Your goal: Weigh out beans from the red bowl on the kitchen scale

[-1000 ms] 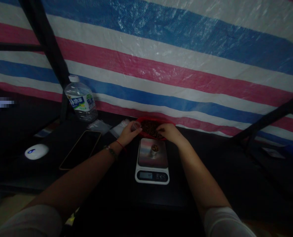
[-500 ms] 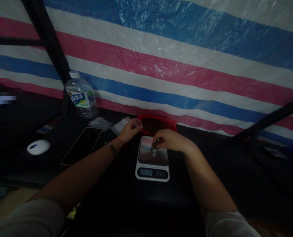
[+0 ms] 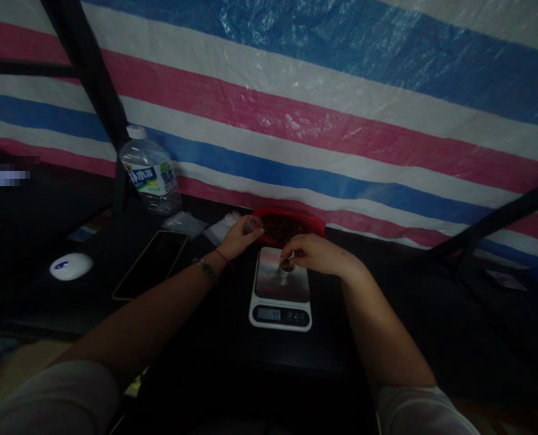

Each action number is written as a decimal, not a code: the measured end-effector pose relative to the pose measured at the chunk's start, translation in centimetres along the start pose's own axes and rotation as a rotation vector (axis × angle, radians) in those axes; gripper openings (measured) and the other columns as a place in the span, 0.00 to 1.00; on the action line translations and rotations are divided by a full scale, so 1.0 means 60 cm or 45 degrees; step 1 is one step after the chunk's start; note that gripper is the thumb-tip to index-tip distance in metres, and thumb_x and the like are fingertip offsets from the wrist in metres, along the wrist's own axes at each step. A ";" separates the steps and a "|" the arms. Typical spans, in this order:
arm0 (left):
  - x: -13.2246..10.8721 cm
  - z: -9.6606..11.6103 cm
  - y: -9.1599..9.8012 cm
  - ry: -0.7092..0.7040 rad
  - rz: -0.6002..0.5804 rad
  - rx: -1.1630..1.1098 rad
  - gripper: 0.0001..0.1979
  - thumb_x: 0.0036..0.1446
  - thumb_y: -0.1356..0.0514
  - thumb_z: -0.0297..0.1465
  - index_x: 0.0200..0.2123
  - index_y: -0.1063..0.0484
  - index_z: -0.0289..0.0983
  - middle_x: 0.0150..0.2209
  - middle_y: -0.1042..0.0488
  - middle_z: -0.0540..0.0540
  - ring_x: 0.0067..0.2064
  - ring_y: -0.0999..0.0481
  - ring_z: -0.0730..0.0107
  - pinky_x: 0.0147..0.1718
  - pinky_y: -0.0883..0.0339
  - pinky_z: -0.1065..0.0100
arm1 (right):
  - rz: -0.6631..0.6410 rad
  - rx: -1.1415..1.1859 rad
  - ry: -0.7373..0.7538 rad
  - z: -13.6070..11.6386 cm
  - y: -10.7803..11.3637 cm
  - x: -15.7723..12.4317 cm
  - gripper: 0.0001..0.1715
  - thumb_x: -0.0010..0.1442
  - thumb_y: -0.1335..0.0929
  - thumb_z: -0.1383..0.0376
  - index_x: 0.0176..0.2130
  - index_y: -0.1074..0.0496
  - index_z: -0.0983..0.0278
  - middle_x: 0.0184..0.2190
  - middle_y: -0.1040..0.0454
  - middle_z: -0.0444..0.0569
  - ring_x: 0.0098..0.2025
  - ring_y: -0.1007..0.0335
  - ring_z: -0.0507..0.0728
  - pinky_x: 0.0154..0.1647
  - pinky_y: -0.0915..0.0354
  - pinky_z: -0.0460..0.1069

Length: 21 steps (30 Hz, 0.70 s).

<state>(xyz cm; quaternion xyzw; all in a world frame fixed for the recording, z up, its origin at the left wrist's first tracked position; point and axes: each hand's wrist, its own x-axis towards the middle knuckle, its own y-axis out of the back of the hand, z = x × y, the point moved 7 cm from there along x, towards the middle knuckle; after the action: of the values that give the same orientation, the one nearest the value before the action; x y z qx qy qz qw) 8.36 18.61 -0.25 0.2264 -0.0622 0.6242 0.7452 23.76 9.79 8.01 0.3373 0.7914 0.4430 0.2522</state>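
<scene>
My left hand (image 3: pixel 238 238) is closed around a small clear plastic cup (image 3: pixel 252 225), held at the left end of a red basin (image 3: pixel 317 228). Dark brown bits (image 3: pixel 281 227) fill the basin; what they are is too dim to tell. Above the metal plate of a white kitchen scale (image 3: pixel 281 314), my right hand (image 3: pixel 312 252) has its fingers closed at the rim of a small clear container (image 3: pixel 287 264) with brown bits in it. Whether the container rests fully on the plate is hard to see. Digits on the scale's display are lit but blurred.
Clear plastic bags (image 3: pixel 221 228) lie left of the basin. Farther left are a dark phone (image 3: pixel 153 264), a white mouse (image 3: pixel 71 266) and a large clear bottle (image 3: pixel 150 172). A striped tarpaulin (image 3: pixel 296 121) hangs behind the black table (image 3: pixel 278 356), with black frame bars at both sides.
My right hand has lifted very slightly, and more of the brown bits shows beneath its fingertips. My left hand keeps its hold on the cup. The camera has shifted a little.
</scene>
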 end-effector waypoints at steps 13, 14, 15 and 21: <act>0.000 -0.001 -0.004 -0.003 -0.023 0.033 0.23 0.50 0.39 0.46 0.44 0.31 0.36 0.41 0.25 0.45 0.43 0.26 0.60 0.46 0.33 0.60 | 0.078 -0.110 0.017 0.005 0.009 0.001 0.14 0.57 0.35 0.74 0.39 0.22 0.64 0.38 0.22 0.48 0.40 0.28 0.53 0.43 0.36 0.46; 0.000 0.000 -0.004 -0.004 -0.029 0.034 0.24 0.50 0.39 0.46 0.45 0.31 0.36 0.42 0.25 0.45 0.43 0.26 0.60 0.46 0.33 0.60 | 0.089 -0.110 0.015 0.005 0.012 -0.001 0.14 0.57 0.35 0.74 0.39 0.22 0.64 0.39 0.22 0.48 0.41 0.28 0.53 0.44 0.36 0.46; 0.000 0.000 -0.004 -0.003 -0.033 0.038 0.24 0.50 0.39 0.46 0.45 0.31 0.36 0.42 0.25 0.45 0.43 0.26 0.60 0.46 0.33 0.60 | 0.102 -0.107 0.008 0.005 0.015 -0.002 0.14 0.58 0.35 0.74 0.39 0.22 0.63 0.39 0.22 0.47 0.41 0.28 0.53 0.44 0.36 0.46; -0.001 0.003 -0.006 0.013 -0.050 0.100 0.24 0.49 0.38 0.46 0.45 0.31 0.36 0.41 0.25 0.45 0.43 0.26 0.59 0.45 0.32 0.60 | 0.159 -0.069 -0.060 0.014 0.026 -0.008 0.17 0.60 0.38 0.73 0.41 0.23 0.62 0.41 0.22 0.46 0.43 0.28 0.53 0.47 0.36 0.48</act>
<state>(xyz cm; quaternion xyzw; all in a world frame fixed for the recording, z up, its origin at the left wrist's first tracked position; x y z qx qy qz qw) 8.69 18.43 -0.23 0.2534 -0.0295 0.6126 0.7481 25.10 10.47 9.02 0.3895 0.7504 0.4710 0.2515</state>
